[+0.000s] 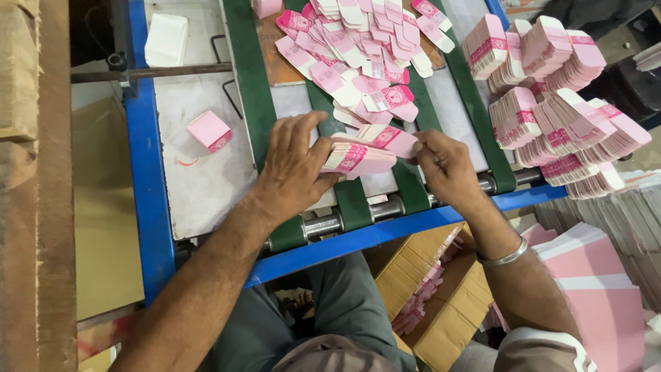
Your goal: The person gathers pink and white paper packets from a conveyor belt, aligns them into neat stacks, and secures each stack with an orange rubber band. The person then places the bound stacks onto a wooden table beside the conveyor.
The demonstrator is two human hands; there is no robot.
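A small stack of pink folded cartons (359, 157) is gripped between the left hand (295, 169) and the right hand (446, 169), the fingers of each closed on one end of it. The stack is held just above the near end of a conveyor, between two green belts (253, 103) that run away from the person over a grey metal bed (206, 186). Farther up the belts, a fanned stream of flat pink cartons (365, 55) is laid overlapping, almost reaching the held stack. The conveyor is framed in blue steel (148, 186), and a bare metal roller (323, 224) is seen at its near edge, where the belts turn under. On the grey bed to the left, a single pink bundle (210, 131) lies alone, well apart from the hands, and a white tray (166, 39) is set farther back. To the right of the belts, many banded bundles of pink cartons (551, 103) are piled leaning against one another. Below the frame, an open brown cardboard box (447, 310) is seen by the person's knees, with more pink cartons inside. A metal bangle (505, 258) is worn on the right wrist. At the far left, a wooden post (55, 172) and brown sheet material are seen.
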